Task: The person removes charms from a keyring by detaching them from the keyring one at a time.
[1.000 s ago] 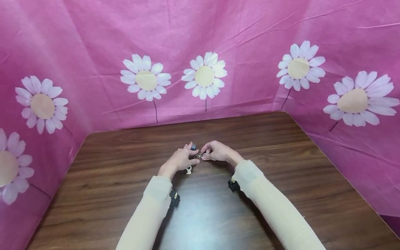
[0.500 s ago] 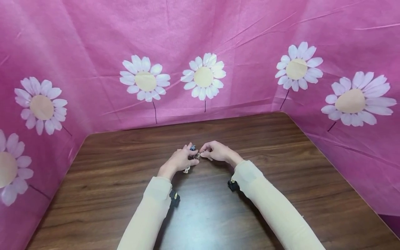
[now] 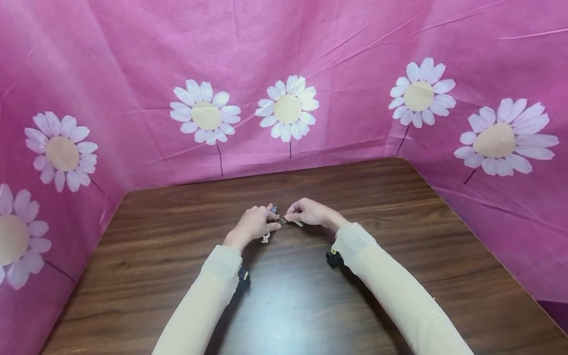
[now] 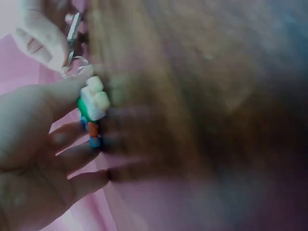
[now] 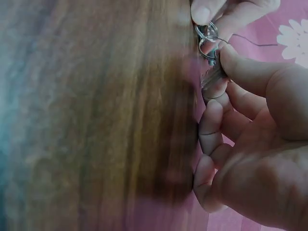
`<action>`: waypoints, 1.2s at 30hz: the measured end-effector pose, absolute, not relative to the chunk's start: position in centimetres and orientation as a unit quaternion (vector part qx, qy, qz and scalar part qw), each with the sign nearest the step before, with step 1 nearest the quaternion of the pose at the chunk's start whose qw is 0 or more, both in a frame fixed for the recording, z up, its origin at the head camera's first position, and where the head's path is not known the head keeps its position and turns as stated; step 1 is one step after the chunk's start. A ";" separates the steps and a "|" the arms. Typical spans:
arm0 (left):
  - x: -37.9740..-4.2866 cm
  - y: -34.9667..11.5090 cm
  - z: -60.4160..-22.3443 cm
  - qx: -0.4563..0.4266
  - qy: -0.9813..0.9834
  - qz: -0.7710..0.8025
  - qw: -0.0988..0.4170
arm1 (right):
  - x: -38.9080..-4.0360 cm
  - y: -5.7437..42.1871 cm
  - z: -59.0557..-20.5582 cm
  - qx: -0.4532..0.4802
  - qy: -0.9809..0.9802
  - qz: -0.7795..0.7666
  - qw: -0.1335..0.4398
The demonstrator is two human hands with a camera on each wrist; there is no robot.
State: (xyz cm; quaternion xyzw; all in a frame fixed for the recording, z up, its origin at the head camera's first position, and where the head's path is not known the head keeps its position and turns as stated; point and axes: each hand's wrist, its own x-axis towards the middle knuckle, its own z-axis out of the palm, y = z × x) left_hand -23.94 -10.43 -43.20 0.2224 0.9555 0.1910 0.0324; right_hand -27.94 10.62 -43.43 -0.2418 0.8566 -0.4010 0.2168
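Observation:
Above the far middle of the table (image 3: pixel 284 305), both hands meet at a keyring. My left hand (image 3: pixel 254 224) pinches the metal split rings (image 5: pixel 208 32) between thumb and finger. A small figurine charm (image 4: pixel 94 103), white, green, orange and blue, hangs by its fingers. In the head view a white piece (image 3: pixel 266 237) shows below that hand and a blue piece (image 3: pixel 273 210) beyond it. My right hand (image 3: pixel 309 213) pinches a silver key (image 5: pixel 212 78) between thumb and forefinger, close against a ring. Whether the key is threaded on the ring is too small to tell.
A pink cloth (image 3: pixel 248 44) printed with white daisies stands along the back and sides of the wooden table. Each wrist wears a black camera, one at the left sleeve (image 3: pixel 195 305) and one at the right sleeve (image 3: pixel 395 286).
The right hand has drawn slightly away from the left, and the key now shows below its fingers. The left hand has shifted slightly left, still holding the rings.

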 end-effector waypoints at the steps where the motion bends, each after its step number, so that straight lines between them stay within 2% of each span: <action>1: -23.8 -10.4 -43.2 0.220 0.956 0.191 0.021 | -27.8 10.6 -43.4 -0.247 0.854 -0.404 0.215; 8: -21.9 -10.3 -43.1 0.270 0.934 0.232 -0.026 | -26.1 11.2 -42.9 -0.287 0.831 -0.435 0.195; 11: -20.5 -10.8 -42.7 0.285 0.914 0.287 -0.032 | -24.9 11.9 -42.3 -0.295 0.816 -0.457 0.194; 13: -19.6 -11.2 -42.3 0.283 0.897 0.338 -0.017 | -23.9 12.5 -41.5 -0.297 0.803 -0.478 0.197; 21: -16.5 -11.4 -38.8 0.267 0.792 0.538 0.112 | -19.9 14.6 -37.3 -0.291 0.743 -0.554 0.237; 25: -15.5 -11.1 -37.2 0.267 0.722 0.606 0.202 | -18.5 15.3 -35.7 -0.284 0.720 -0.561 0.294; 30: -14.9 -10.8 -36.1 0.208 0.665 0.641 0.322 | -18.4 15.6 -35.4 -0.267 0.680 -0.576 0.367; 32: -14.7 -10.6 -35.9 0.182 0.668 0.632 0.349 | -18.7 15.6 -35.5 -0.264 0.671 -0.577 0.382; 36: -14.5 -10.4 -35.6 0.171 0.696 0.590 0.372 | -19.0 15.6 -35.8 -0.267 0.656 -0.585 0.396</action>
